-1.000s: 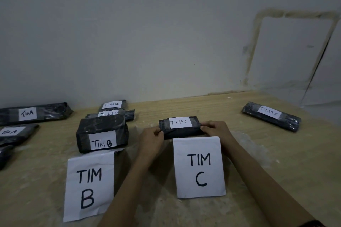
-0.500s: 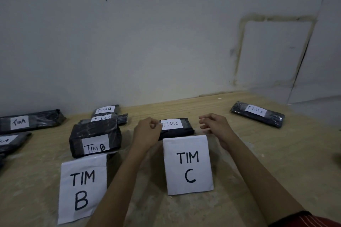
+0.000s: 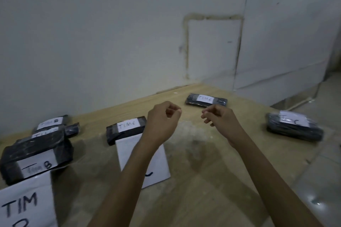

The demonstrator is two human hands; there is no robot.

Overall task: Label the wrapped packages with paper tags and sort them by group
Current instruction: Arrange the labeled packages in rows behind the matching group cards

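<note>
Hovering empty-handed over the surface.
Covering most of the TIM C sheet with the left forearm, cropping the TIM B sheet at 8 o'clock; holding left hand and right hand raised, fingers loosely curled, gripping nothing, with the nearest TIM C package lying at 9 o'clock from the left hand.

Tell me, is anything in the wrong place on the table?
Yes. Two packages tagged C lie off to the right, away from the C sign: the wall package and the edge package. Only the near package sits at the sign. Nothing looks spilled or torn.
</note>
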